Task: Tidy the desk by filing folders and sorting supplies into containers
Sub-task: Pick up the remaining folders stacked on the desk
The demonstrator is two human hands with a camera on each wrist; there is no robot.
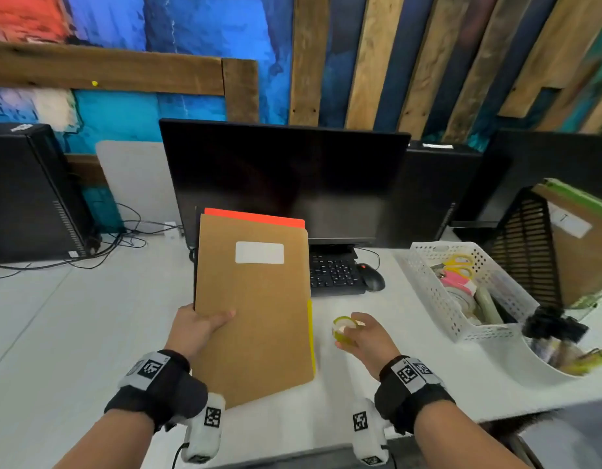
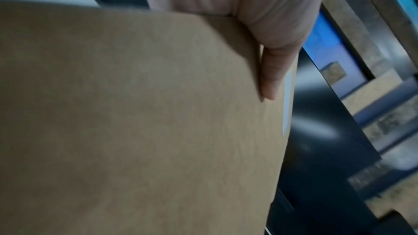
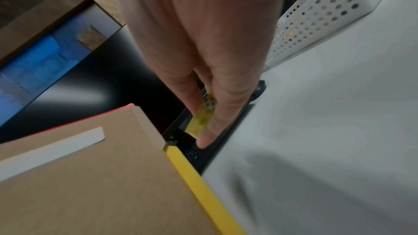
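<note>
My left hand [image 1: 204, 328] grips a stack of folders by its left edge and holds it tilted above the desk. A brown folder [image 1: 255, 306] with a white label lies on top, with an orange folder [image 1: 255, 217] and a yellow one [image 1: 310, 333] peeking out behind. In the left wrist view my thumb [image 2: 271, 71] presses on the brown folder [image 2: 147, 122]. To the right of the stack, my right hand [image 1: 363, 336] pinches a yellow-green roll of tape [image 1: 343, 329]. In the right wrist view the tape roll [image 3: 202, 117] sits between my fingers [image 3: 226, 99].
A white perforated basket [image 1: 438, 299] at the right holds scissors and tape rolls. Behind it a black mesh file holder [image 1: 526, 252] contains folders. A white bin [image 1: 543, 363] with supplies sits at the desk's right edge. Monitor [image 1: 286, 177], keyboard [image 1: 333, 275] and mouse [image 1: 372, 277] stand behind the folders.
</note>
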